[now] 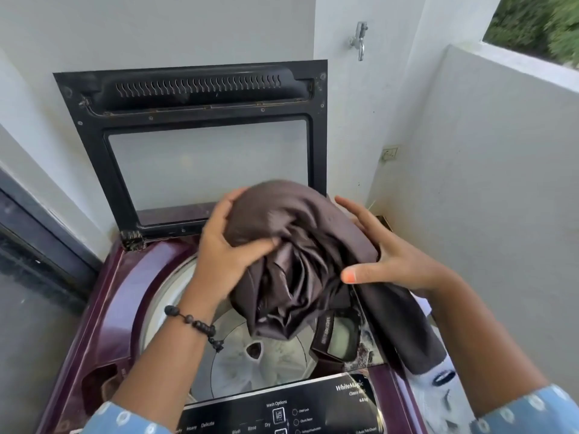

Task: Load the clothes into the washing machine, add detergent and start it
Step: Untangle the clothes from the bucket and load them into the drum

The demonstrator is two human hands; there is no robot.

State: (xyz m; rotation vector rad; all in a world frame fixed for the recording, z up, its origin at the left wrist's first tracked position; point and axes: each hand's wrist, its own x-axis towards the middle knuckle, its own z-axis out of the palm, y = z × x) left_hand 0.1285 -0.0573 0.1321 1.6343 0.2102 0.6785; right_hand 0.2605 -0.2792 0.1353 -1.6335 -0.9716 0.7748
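Observation:
A maroon top-loading washing machine (119, 302) stands below me with its black glass lid (200, 145) raised against the wall. Its pale drum (257, 352) shows no clothes inside. Above the opening I hold a bundled dark brown satin garment (300, 252). My left hand (228, 242) grips the bundle's left side, fingers curled into the cloth. My right hand (385, 255) presses against its right side with fingers spread. Part of the garment trails over the machine's right edge (404, 324). An open detergent compartment (341, 336) sits at the drum's right rim.
The control panel (282, 411) runs along the machine's front edge. A tap (359, 39) and a wall socket (390, 153) are on the white wall behind. A low balcony wall (501, 151) stands close on the right. White patterned cloth (438, 383) lies at right.

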